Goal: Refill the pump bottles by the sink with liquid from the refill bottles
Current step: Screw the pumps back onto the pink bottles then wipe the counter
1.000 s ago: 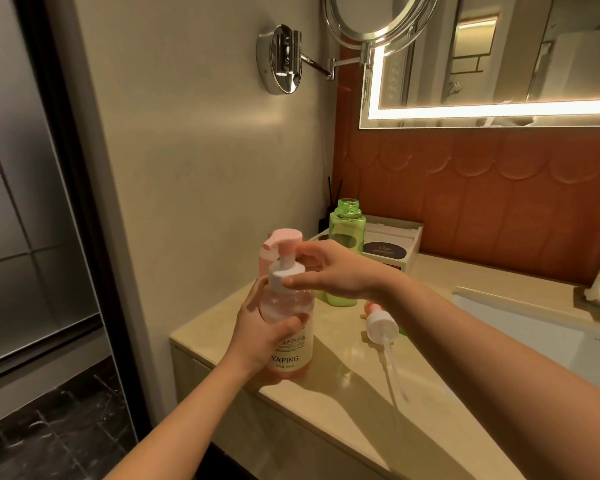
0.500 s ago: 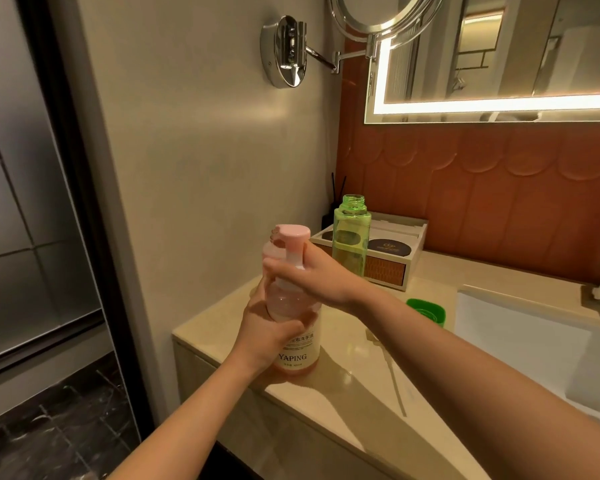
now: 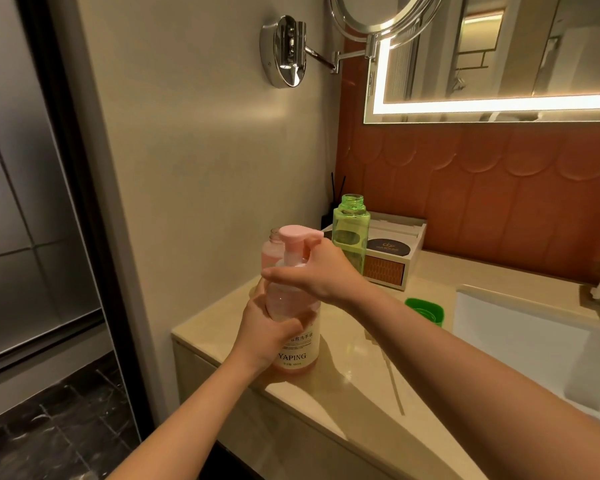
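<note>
A pink pump bottle [image 3: 297,351] labelled YAPING stands near the left end of the beige counter [image 3: 354,386]. My left hand [image 3: 267,327] grips its body from the left. My right hand [image 3: 321,271] curls round the collar just under the pink pump head [image 3: 297,235]. Behind it stands a second pink bottle [image 3: 271,251] with an open neck, mostly hidden. An uncapped green bottle [image 3: 350,230] stands further back, and its green cap [image 3: 425,308] lies on the counter beyond my right forearm.
A white tray box [image 3: 395,261] with a dark round lid sits against the orange tiled wall. The white sink [image 3: 520,341] lies to the right. Above hang a swing-arm round mirror [image 3: 378,15] and a lit wall mirror [image 3: 499,64].
The pump head has gone down onto the pink bottle and my right hand has shifted to its collar. The loose white pump seen on the counter earlier is now hidden behind my right arm.
</note>
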